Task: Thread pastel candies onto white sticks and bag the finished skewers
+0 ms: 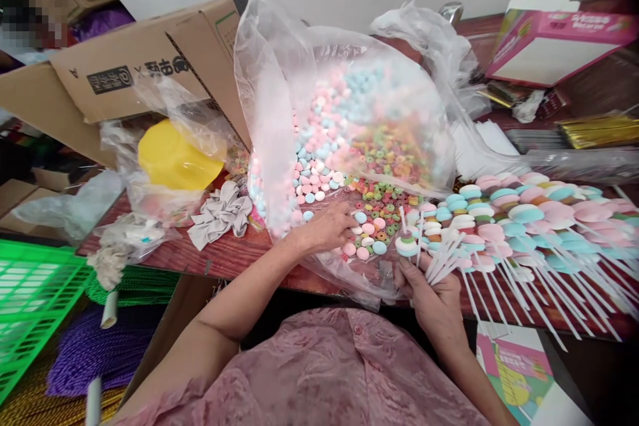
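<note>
From my remote seat I see the left hand (pixel 327 226) near the table's front edge, fingers half curled over the loose candies (pixel 363 253); I can't tell whether they pinch one. The right hand (pixel 434 299) is closed around white sticks (pixel 444 259), a candy stack (pixel 407 247) just above its thumb. I see a green basket (pixel 40 279) beyond the left end of the table (pixel 232 258), a clear bag (pixel 264 80) mid-table, candy lollipops (pixel 526 214) heaped toward the right end and a pink-and-white box (pixel 539 46) near the back right corner.

There was one left hand (pixel 327 226), one right hand (pixel 433 293), one green basket (pixel 44 251), and dozens of candy sticks (pixel 526 214).
</note>
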The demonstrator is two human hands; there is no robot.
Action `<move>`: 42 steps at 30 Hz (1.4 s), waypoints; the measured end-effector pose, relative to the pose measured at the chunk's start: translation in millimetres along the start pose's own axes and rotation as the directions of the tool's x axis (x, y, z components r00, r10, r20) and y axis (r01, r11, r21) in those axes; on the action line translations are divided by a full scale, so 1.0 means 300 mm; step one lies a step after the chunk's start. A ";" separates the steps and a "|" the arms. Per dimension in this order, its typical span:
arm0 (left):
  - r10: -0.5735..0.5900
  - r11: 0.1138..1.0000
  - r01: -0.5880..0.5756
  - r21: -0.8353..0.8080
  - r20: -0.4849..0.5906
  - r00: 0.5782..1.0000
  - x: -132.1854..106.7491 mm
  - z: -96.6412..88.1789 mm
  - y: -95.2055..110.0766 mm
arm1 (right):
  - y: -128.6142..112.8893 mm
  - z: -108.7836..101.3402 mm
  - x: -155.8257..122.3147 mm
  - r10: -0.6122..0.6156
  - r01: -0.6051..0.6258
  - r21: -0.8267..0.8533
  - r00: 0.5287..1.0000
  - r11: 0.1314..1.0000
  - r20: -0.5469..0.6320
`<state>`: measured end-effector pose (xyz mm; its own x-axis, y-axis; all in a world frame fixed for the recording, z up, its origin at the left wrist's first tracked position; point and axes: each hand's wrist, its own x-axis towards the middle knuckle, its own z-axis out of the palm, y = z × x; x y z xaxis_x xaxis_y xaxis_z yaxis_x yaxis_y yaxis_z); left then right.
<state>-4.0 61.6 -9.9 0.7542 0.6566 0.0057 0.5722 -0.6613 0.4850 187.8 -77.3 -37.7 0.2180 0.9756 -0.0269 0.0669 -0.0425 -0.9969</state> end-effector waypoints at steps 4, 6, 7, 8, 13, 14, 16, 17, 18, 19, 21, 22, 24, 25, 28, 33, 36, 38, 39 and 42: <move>-0.158 0.912 0.095 -0.400 -0.128 0.979 0.013 -0.048 -0.019 | -0.001 0.025 -0.009 0.017 -0.021 0.058 0.997 0.998 0.080; -0.326 0.745 0.144 -0.652 -0.167 0.930 -0.007 -0.087 -0.027 | 0.004 0.010 -0.004 0.024 -0.026 0.074 0.999 0.997 0.031; -0.398 0.650 0.152 -0.744 -0.164 0.903 -0.023 -0.103 -0.031 | 0.008 -0.002 0.002 0.034 -0.034 0.090 0.999 0.995 0.000; -0.450 0.566 0.153 -0.810 -0.149 0.880 -0.042 -0.115 -0.037 | 0.013 -0.014 0.008 0.047 -0.043 0.114 0.998 0.993 -0.033; -0.594 0.386 0.223 -0.895 -0.057 0.802 -0.143 -0.107 -0.062 | 0.018 -0.024 0.016 0.082 -0.074 0.150 0.995 0.986 -0.052; -0.618 0.390 0.260 -0.883 -0.042 0.785 -0.166 -0.101 -0.064 | 0.015 -0.012 0.011 0.083 -0.080 0.131 0.996 0.988 -0.021; -0.637 0.450 0.355 -0.819 -0.017 0.771 -0.212 -0.093 -0.061 | 0.009 0.014 -0.002 0.093 -0.098 0.096 0.994 0.991 0.059; -0.632 0.505 0.404 -0.763 -0.008 0.775 -0.234 -0.091 -0.057 | 0.008 0.027 -0.007 0.099 -0.107 0.080 0.990 0.991 0.106; -0.622 0.568 0.446 -0.692 -0.006 0.783 -0.254 -0.091 -0.052 | 0.010 0.038 -0.012 0.102 -0.112 0.061 0.983 0.992 0.150; -0.609 0.631 0.476 -0.613 -0.011 0.793 -0.272 -0.092 -0.046 | 0.014 0.046 -0.015 0.103 -0.112 0.037 0.977 0.993 0.186; -0.584 0.722 0.498 -0.480 -0.035 0.811 -0.295 -0.095 -0.035 | 0.026 0.056 -0.015 0.097 -0.095 -0.022 0.968 0.995 0.230; -0.578 0.744 0.499 -0.444 -0.052 0.814 -0.300 -0.096 -0.032 | 0.032 0.057 -0.014 0.092 -0.082 -0.050 0.968 0.995 0.235; -0.587 0.759 0.493 -0.426 -0.118 0.801 -0.303 -0.103 -0.032 | 0.044 0.058 -0.010 0.077 -0.058 -0.086 0.969 0.995 0.235; -0.594 0.763 0.486 -0.426 -0.165 0.787 -0.300 -0.109 -0.034 | 0.049 0.058 -0.008 0.071 -0.050 -0.094 0.969 0.994 0.235; -0.580 0.801 0.460 -0.382 -0.310 0.753 -0.270 -0.132 -0.045 | 0.059 0.057 -0.006 0.067 -0.044 -0.101 0.970 0.994 0.235; -0.408 0.912 0.400 -0.094 -0.316 0.856 -0.117 -0.146 -0.085 | 0.064 0.057 -0.004 0.075 -0.049 -0.110 0.967 0.993 0.242; -0.393 0.899 0.429 0.092 -0.266 0.880 -0.027 -0.127 -0.118 | 0.057 0.056 -0.008 0.061 -0.030 -0.127 0.969 0.991 0.241; -0.380 0.899 0.422 0.118 -0.271 0.885 -0.012 -0.117 -0.134 | 0.054 0.053 -0.014 0.062 -0.033 -0.120 0.968 0.992 0.243; -0.367 0.908 0.408 0.097 -0.286 0.885 -0.021 -0.115 -0.139 | 0.054 0.051 -0.016 0.064 -0.037 -0.114 0.968 0.993 0.244; -0.398 0.913 0.402 -0.073 -0.380 0.835 -0.080 -0.123 -0.155 | 0.059 0.046 -0.017 0.071 -0.045 -0.105 0.965 0.993 0.253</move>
<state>-60.6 89.9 -0.3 0.2798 0.9492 0.1439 0.8016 -0.3134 0.5092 174.2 -80.1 -56.3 -0.0317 0.9928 -0.1155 0.1591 -0.1091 -0.9812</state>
